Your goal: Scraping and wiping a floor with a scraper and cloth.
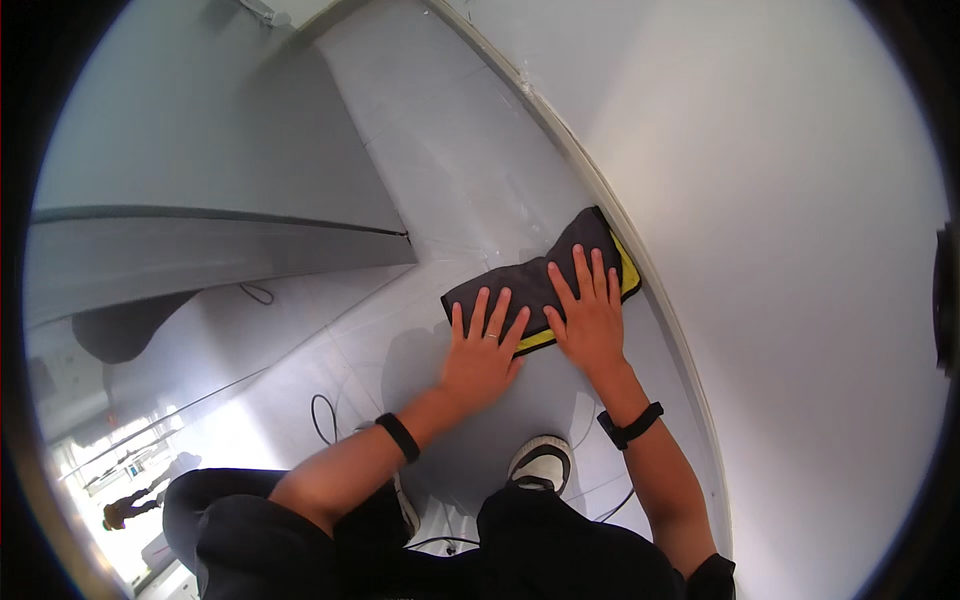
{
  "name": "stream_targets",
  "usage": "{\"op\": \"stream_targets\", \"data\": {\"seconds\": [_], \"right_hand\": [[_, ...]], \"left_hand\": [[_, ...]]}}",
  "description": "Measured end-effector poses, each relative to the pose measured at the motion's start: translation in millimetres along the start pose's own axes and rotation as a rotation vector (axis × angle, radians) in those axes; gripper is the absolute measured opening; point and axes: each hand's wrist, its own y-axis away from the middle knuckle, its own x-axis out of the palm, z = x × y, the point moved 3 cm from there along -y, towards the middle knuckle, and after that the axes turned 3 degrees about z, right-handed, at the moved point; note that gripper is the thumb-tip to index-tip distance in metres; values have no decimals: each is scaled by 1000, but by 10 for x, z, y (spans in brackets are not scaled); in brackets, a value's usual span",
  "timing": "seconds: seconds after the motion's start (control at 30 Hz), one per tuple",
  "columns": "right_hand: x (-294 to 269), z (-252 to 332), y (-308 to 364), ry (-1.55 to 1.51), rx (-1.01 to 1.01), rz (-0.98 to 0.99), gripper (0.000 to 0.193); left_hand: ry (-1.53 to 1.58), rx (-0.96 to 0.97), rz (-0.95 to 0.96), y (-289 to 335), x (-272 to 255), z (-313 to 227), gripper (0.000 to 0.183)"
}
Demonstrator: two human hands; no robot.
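A folded cloth (520,282), dark grey on top with yellow showing at its edges and a black border, lies on the light tiled floor. Its right end reaches the baseboard. My left hand (480,365) rests with spread fingers on the cloth's near left part; a ring is on one finger. My right hand (588,315) presses flat on the cloth's right part, fingers stretched toward the far edge. Both hands lie on top of the cloth rather than gripped round it. Black bands circle both wrists.
A white wall (800,300) with a pale baseboard (570,145) runs along the right. At the left stands a large grey glossy panel or cabinet (220,140), its corner near the cloth. A thin black cable (318,415) loops on the floor near my shoe (541,464).
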Motion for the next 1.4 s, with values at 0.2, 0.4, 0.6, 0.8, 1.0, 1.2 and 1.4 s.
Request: {"op": "stream_targets", "data": {"seconds": [0.2, 0.4, 0.6, 0.8, 1.0, 1.2, 1.4], "right_hand": [[-144, 135, -177, 23, 65, 36, 70], [-268, 192, -446, 35, 44, -71, 73], [63, 24, -150, -17, -48, -313, 71], [68, 48, 5, -48, -31, -309, 77], [73, -110, 406, -82, -49, -242, 76], [38, -190, 859, -52, -29, -94, 76], [-42, -303, 1824, -49, 4, -183, 78]], "left_hand": [[-15, -361, -22, -209, -20, -257, 78], [115, -547, -280, -416, -168, -265, 74], [-54, -517, -484, -291, 416, -504, 74], [-124, -633, -590, -137, 629, -1016, 73], [-170, -697, -622, 23, 943, -1656, 73], [-156, -711, -583, 297, 1194, -2101, 73], [-123, -563, -448, 791, 1345, -2592, 78]]}}
